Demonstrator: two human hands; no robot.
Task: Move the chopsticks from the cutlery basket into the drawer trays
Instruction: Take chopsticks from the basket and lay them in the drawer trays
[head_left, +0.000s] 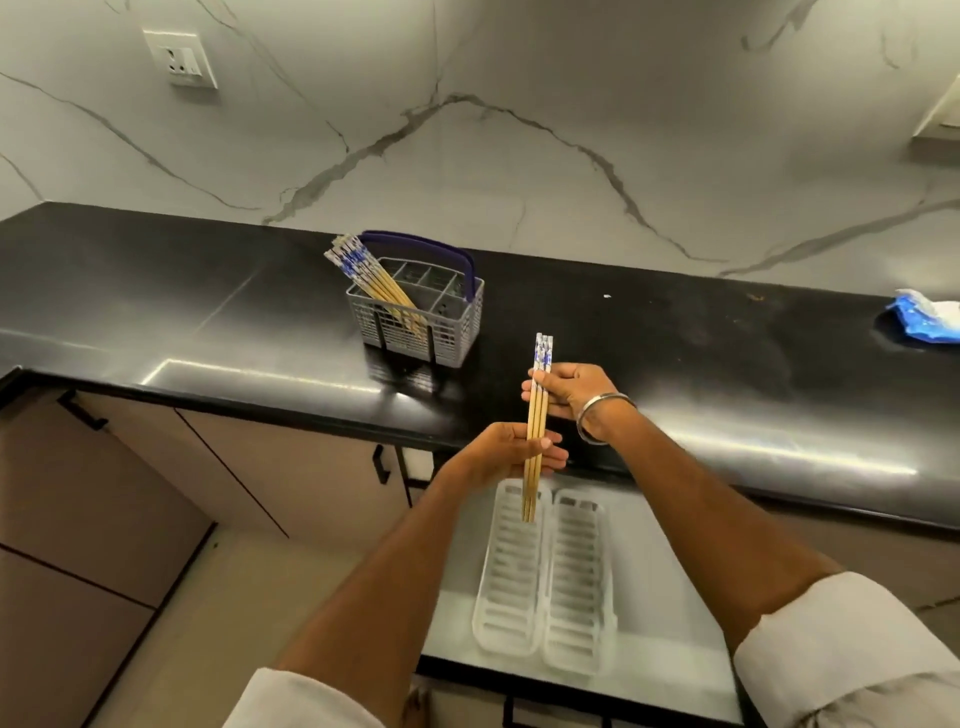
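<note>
A bundle of wooden chopsticks with blue-and-white tops (535, 415) stands nearly upright between both hands. My left hand (506, 453) grips its lower half, and my right hand (569, 392) pinches it just below the patterned tops. The bundle's tips hang over the far end of the left of two clear ribbed drawer trays (511, 597); the right tray (579, 587) lies beside it in the open drawer (670, 571). Further back on the black counter stands a grey cutlery basket (415, 325) with a blue handle, holding several more chopsticks (363, 273) that lean to the left.
The black counter (675, 338) runs across the view under a marble wall with a socket (181, 58). A blue-and-white wrapper (927, 322) lies at the counter's right end. Beige cabinet doors with black handles (83, 410) stand at the lower left.
</note>
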